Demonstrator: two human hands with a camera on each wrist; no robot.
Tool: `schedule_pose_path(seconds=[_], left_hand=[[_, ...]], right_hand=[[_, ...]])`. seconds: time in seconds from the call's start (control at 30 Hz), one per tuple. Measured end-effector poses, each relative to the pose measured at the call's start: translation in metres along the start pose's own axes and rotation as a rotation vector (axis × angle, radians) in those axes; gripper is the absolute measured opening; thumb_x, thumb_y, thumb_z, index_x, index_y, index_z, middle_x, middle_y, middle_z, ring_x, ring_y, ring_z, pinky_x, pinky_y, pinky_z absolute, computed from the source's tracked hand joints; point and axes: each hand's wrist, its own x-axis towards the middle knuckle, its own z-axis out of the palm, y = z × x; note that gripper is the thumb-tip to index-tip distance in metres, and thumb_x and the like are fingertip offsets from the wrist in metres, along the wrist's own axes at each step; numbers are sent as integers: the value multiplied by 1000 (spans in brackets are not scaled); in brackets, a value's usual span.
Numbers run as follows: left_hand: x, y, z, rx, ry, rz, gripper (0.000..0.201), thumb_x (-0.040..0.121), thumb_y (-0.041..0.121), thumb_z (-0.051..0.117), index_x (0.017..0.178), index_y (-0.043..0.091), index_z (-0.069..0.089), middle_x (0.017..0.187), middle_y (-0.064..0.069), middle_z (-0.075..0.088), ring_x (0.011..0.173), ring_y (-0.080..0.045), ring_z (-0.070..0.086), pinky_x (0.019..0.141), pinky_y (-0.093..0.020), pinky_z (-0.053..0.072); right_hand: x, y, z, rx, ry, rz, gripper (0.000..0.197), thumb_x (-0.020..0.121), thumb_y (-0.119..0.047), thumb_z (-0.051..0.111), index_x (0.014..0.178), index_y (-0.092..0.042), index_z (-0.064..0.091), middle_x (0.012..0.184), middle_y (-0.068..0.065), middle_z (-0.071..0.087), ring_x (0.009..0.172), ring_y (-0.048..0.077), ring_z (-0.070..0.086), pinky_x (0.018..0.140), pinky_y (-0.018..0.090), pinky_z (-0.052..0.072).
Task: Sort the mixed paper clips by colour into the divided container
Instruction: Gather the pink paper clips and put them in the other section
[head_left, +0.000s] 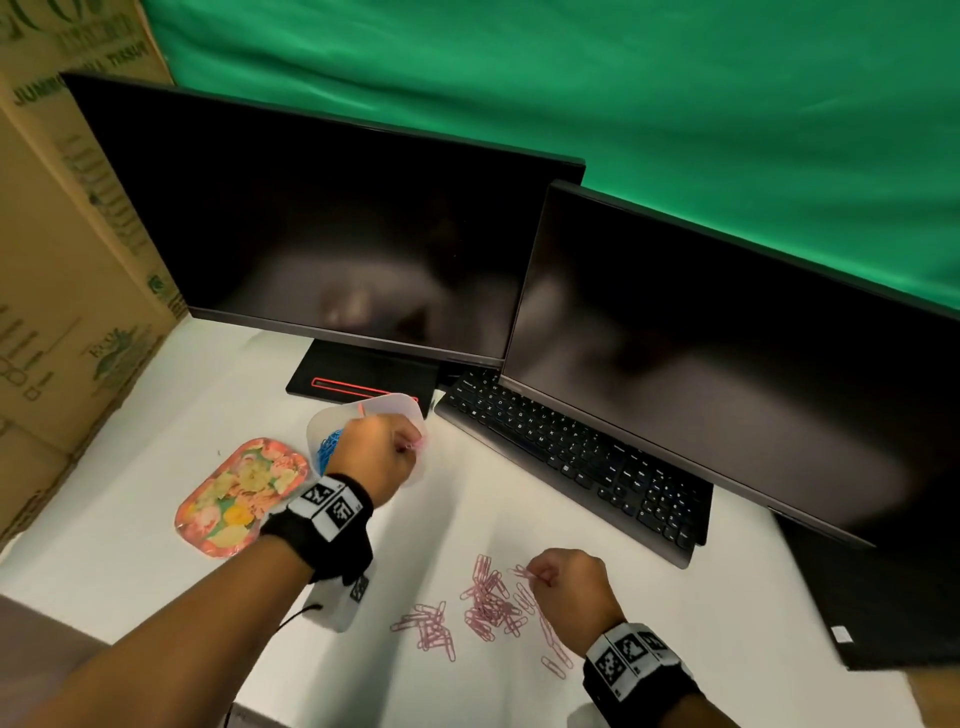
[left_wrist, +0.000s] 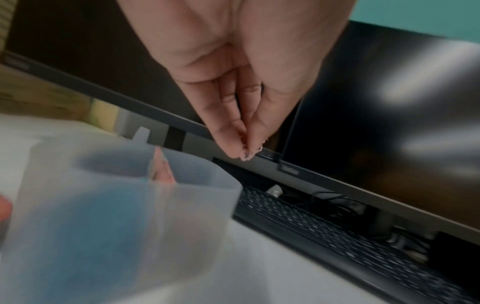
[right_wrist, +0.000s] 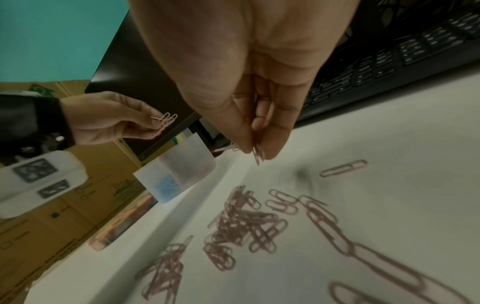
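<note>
Nearest, loose pink clips (head_left: 485, 605) lie scattered on the white table (head_left: 727, 649). Just above their far edge hangs the right hand (head_left: 569, 584), fingers (right_wrist: 262, 123) bunched together and curled down, thumb and fingertips pinching a pink clip (right_wrist: 257, 155) that points at the table; whether it holds more than one I cannot tell.

Farther back, the left hand (head_left: 376, 454) hovers over the container (head_left: 395, 410), a translucent divided tub. Its fingers (right_wrist: 145, 123) are drawn close, pinching a small bunch of pink clips (right_wrist: 165, 122) at the tips. One compartment holds blue clips (head_left: 330, 447); a pink one (head_left: 362, 410) leans against the divider.

A flowered tray (head_left: 241, 496) lies left of the container. Behind are a keyboard (head_left: 571, 457) and two dark monitors (head_left: 322, 223).
</note>
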Motion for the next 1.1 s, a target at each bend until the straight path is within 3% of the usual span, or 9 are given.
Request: schedule_pose_path(seconds=[0.13,0.23,0.37,0.47,0.63,0.77,0.87,0.97,1.1], left_hand=[[27,6,-13,143,8,-99,24,85,14,60,102,23,74,105,-4,72,98,-25,64,87,-29,49],[40,3,-8,190,-84,-163,27,87,22,59,112,15,70,112,-8,68,106,-30,63,92,-33,49],[44,-3,5,177,-107,-158,36,86,23,60,120,12,62,114,-10,66,109,-29,62,97,-35,49],[35,-4,4,165,-101,-99,30,87,21,61,116,14,64,113,-7,68,106,-26,63,93,-31,49],[-3,-26,1,71,-77,-31,16,81,16,59,90,22,71,93,-3,74,90,-26,67,81,-32,55],[-45,-46,15,83,-211,-45,18,81,22,56,94,27,68,96,4,71,90,-20,66,80,-28,53],[-68,-62,28,207,-452,-65,26,77,25,56,101,30,64,104,3,68,95,-20,63,80,-27,50],[-87,-73,38,302,-677,-23,43,73,36,68,113,27,55,113,1,62,102,-22,59,81,-29,47],[-99,-74,50,324,-706,53,46,74,32,69,114,20,49,116,-4,56,105,-26,57,85,-34,46]], right_hand=[[7,-18,0,21,20,-14,21,82,-6,61,77,-23,72,69,-8,66,58,1,60,56,4,45],[15,-33,0,17,32,-43,23,82,-6,62,73,-25,70,66,-8,64,56,2,58,58,4,46],[30,-60,2,-2,42,-95,28,80,-5,61,67,-29,68,65,-4,64,57,12,59,63,17,53],[45,-88,0,-36,42,-133,23,80,-6,60,75,-24,74,69,-3,68,63,16,64,68,22,56],[82,-145,1,-43,30,-216,22,79,-7,59,77,-22,75,71,0,70,72,20,67,76,21,52],[109,-189,13,-117,-13,-293,20,80,-5,60,81,-17,77,86,6,73,81,22,67,76,20,51],[120,-212,23,-185,-55,-299,20,81,-2,60,84,-14,76,93,8,72,86,26,68,81,30,57],[127,-219,30,-230,-84,-255,22,82,-1,59,91,-14,74,99,8,70,91,27,67,86,37,57],[129,-195,31,-155,-40,-278,25,84,-6,62,99,-23,71,107,5,67,91,23,65,84,31,56]])
